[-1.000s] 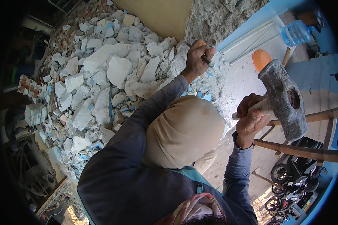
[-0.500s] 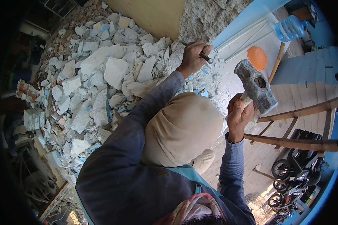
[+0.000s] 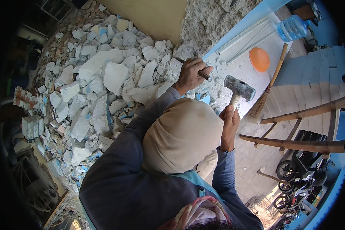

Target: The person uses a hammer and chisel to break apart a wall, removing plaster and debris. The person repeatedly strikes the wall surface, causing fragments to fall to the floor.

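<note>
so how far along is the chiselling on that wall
Done: a big heap of broken plaster rubble lies below, and rough bare masonry shows. In hand: the left hand holds a chisel to the wall, the right hand grips a hammer close to it. Left: the smooth yellow plaster beside the stripped part.
</note>
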